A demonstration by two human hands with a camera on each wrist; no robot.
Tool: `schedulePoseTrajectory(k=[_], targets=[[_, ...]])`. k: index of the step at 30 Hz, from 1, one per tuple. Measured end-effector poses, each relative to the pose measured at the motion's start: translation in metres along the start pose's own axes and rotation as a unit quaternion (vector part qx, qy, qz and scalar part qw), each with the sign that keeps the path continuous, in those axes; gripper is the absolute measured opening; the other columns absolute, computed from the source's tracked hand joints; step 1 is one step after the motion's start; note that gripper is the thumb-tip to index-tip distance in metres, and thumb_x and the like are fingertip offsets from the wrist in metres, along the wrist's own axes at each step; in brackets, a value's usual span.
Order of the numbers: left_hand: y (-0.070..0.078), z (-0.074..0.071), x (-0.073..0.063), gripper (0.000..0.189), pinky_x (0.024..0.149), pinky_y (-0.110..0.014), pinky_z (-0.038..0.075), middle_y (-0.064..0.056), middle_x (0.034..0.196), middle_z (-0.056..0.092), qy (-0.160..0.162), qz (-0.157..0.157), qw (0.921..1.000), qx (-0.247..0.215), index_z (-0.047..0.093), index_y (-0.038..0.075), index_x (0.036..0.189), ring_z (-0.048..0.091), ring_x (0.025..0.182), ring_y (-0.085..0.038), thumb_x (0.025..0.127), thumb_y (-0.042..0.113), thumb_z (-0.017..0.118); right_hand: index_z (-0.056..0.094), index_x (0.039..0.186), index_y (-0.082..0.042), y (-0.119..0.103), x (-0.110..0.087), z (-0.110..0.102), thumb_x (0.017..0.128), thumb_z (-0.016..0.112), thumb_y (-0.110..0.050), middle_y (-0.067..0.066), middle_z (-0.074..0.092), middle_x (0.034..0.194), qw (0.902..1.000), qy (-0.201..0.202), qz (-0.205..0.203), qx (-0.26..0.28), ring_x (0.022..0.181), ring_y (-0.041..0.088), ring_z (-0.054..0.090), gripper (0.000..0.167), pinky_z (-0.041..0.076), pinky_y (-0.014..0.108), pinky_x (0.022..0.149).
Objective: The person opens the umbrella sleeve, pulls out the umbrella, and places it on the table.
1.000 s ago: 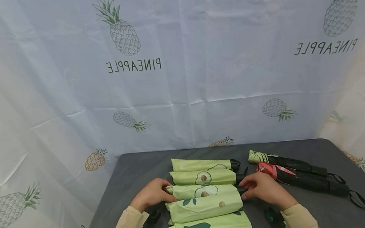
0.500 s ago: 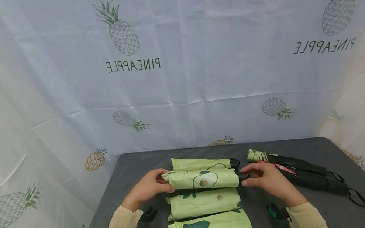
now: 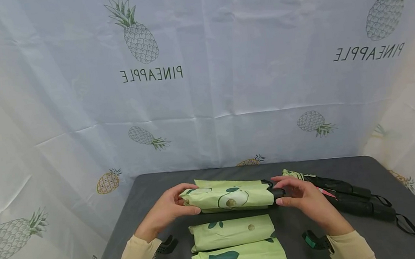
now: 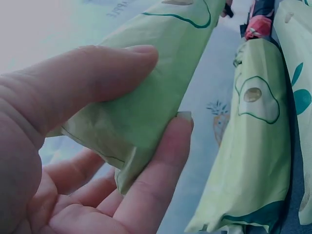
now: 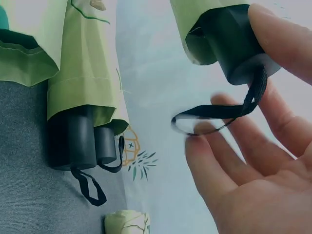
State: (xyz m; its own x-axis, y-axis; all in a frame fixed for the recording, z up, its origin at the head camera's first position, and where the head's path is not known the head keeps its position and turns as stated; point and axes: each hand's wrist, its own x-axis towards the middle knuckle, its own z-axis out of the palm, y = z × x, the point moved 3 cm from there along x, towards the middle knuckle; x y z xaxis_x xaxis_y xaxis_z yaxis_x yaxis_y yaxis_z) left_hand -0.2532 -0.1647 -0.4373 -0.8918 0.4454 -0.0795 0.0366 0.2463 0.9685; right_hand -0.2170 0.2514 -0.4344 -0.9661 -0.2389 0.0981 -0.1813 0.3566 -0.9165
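Note:
A folded light-green umbrella (image 3: 252,198) with an avocado print is held level above the table, its black handle (image 5: 239,44) to the right. My left hand (image 3: 164,212) pinches its cloth end, thumb on top and fingers below, as the left wrist view shows. At the other end my right hand (image 3: 307,199) grips the handle between thumb and fingers, and a black wrist strap (image 5: 209,112) dangles there. Just behind, similar green umbrellas (image 3: 228,182) are partly hidden by the held one. Nearer lie a green umbrella (image 3: 233,233) and another with a dark leaf print (image 3: 251,258).
On the right of the dark grey table (image 3: 142,195), two mostly black folded umbrellas lie slanted, one with a green end (image 3: 292,174) and one with some red (image 3: 328,192). A white pineapple-print curtain (image 3: 210,82) hangs behind and at the sides.
Both hands have taken hold of the middle umbrella of the row and lifted it up and away from me, leaving a gap in front. The other umbrellas stay in place.

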Motion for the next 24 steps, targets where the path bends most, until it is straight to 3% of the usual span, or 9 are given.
schedulePoseTrajectory(k=[3,5,10,16,20,24], targets=[[0.004,0.001,-0.001,0.07,0.092,-0.05,0.061,-0.01,0.146,0.062,0.009,0.001,0.9999,0.009,0.061,0.023,0.152,0.067,0.097,-0.024,0.089,0.027,0.092,0.069,0.132,-0.009,-0.003,0.0,0.001,0.097,0.083,-0.024,0.015,0.06,0.153,0.9999,-0.007,0.012,0.008,0.126,-0.009,0.061,0.041,0.059,0.028,0.103],[0.006,0.002,-0.002,0.068,0.094,-0.049,0.062,-0.011,0.146,0.063,0.012,0.002,0.9999,0.004,0.062,0.025,0.151,0.07,0.103,-0.025,0.09,0.028,0.092,0.067,0.136,-0.008,-0.004,0.0,0.001,0.099,0.081,-0.024,0.017,0.061,0.149,0.9997,-0.011,0.021,0.01,0.12,-0.003,0.066,0.043,0.061,0.03,0.096],[0.012,0.002,-0.005,0.069,0.091,-0.044,0.062,-0.009,0.139,0.066,0.019,0.003,0.9998,0.006,0.061,0.026,0.152,0.068,0.1,-0.026,0.09,0.029,0.091,0.061,0.141,-0.005,-0.006,-0.001,0.001,0.102,0.077,-0.023,0.019,0.056,0.153,0.999,-0.021,0.025,0.03,0.12,-0.003,0.067,0.045,0.061,0.035,0.098],[0.014,0.005,-0.008,0.073,0.091,-0.04,0.063,-0.01,0.123,0.072,0.013,0.009,0.9999,-0.003,0.057,0.016,0.157,0.072,0.101,-0.027,0.093,0.027,0.089,0.059,0.147,-0.004,-0.005,-0.003,0.0,0.103,0.076,-0.022,0.012,0.053,0.155,0.9975,-0.022,0.024,0.062,0.116,0.003,0.071,0.05,0.063,0.035,0.097],[0.015,0.008,-0.009,0.073,0.094,-0.038,0.064,-0.011,0.129,0.071,0.003,0.02,0.9997,-0.013,0.052,0.008,0.159,0.074,0.109,-0.024,0.096,0.024,0.086,0.059,0.151,-0.004,-0.005,-0.004,-0.002,0.105,0.074,-0.022,0.01,0.055,0.152,0.997,-0.018,0.03,0.07,0.111,0.009,0.073,0.051,0.063,0.033,0.097],[0.016,0.01,-0.009,0.071,0.095,-0.037,0.064,-0.014,0.135,0.069,-0.002,0.024,0.9996,-0.015,0.052,0.007,0.159,0.074,0.112,-0.023,0.097,0.023,0.084,0.056,0.153,-0.002,-0.005,-0.004,-0.003,0.106,0.072,-0.022,0.012,0.059,0.146,0.9959,-0.017,0.032,0.084,0.107,0.013,0.074,0.053,0.063,0.033,0.098]])
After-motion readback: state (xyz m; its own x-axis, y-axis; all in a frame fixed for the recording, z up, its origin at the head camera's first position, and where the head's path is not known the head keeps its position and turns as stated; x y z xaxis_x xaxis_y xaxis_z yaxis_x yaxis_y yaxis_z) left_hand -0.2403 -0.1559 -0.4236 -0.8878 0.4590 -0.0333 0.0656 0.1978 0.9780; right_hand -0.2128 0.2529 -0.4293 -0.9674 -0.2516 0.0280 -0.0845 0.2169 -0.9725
